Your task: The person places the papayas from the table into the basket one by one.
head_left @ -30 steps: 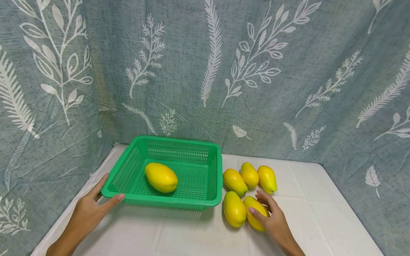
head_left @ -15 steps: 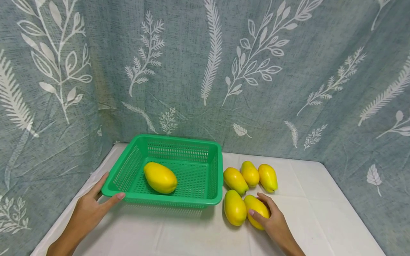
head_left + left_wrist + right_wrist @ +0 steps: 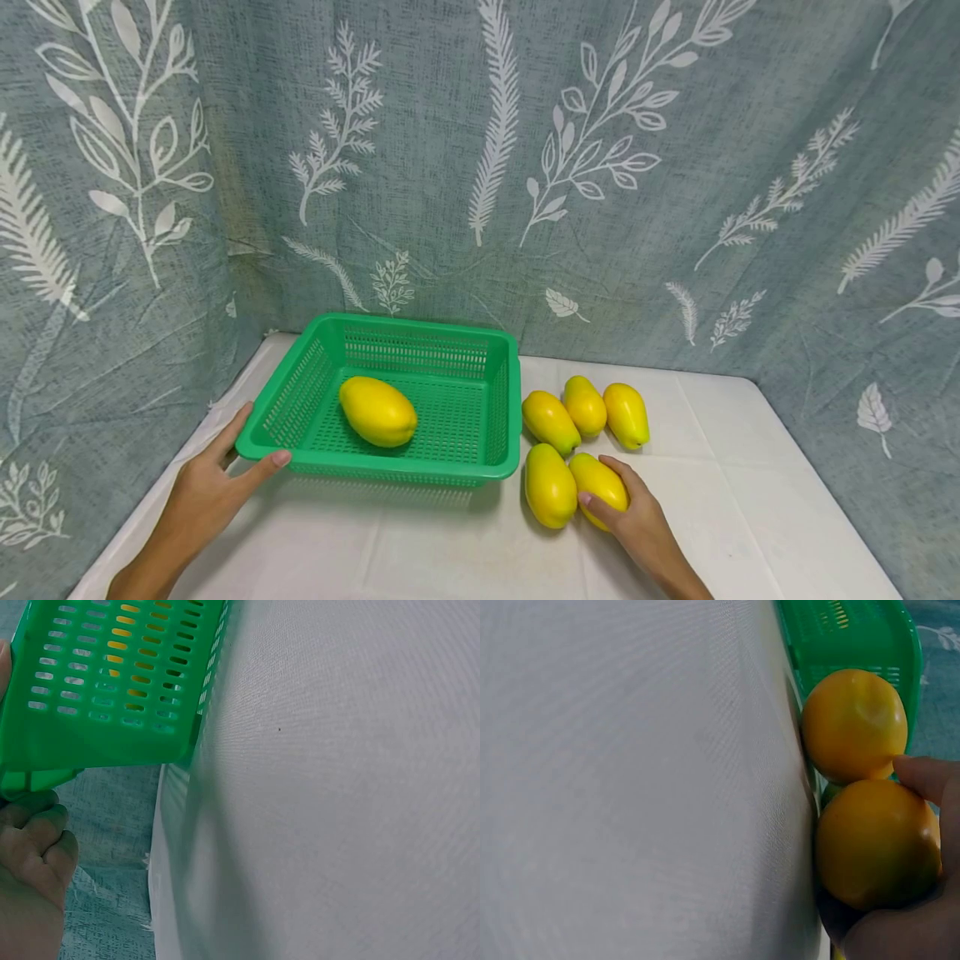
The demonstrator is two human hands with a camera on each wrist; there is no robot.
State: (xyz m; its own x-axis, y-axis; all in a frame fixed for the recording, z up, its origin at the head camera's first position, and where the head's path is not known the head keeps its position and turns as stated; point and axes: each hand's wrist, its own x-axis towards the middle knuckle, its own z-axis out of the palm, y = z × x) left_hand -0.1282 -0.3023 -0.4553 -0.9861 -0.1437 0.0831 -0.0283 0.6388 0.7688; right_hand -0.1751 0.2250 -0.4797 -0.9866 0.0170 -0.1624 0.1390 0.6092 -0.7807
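Observation:
A green plastic basket [image 3: 405, 471] with slotted walls stands left of centre in the head view, with one yellow mango [image 3: 378, 412] lying in it. My left hand [image 3: 213, 492] grips the basket's near left corner, thumb on the front rim and fingers at the left side. In the left wrist view its curled fingers [image 3: 45, 836] show below the rim. To the right of the basket, my right hand [image 3: 641, 521] holds another mango [image 3: 600, 487] between thumb and fingers. That mango appears to be on the table, right beside a neighbouring mango [image 3: 551, 487].
Behind these lie three more mangoes, one near the basket [image 3: 551, 422], one in the middle [image 3: 585, 406] and one at the right [image 3: 626, 415]. A white cloth [image 3: 435, 542] covers the table. A blue-green leaf-patterned curtain [image 3: 450, 167] hangs at the back and sides.
My right hand's fingers have closed in around the mango, which has hardly moved. The left hand and the basket look the same; the head view has shifted slightly.

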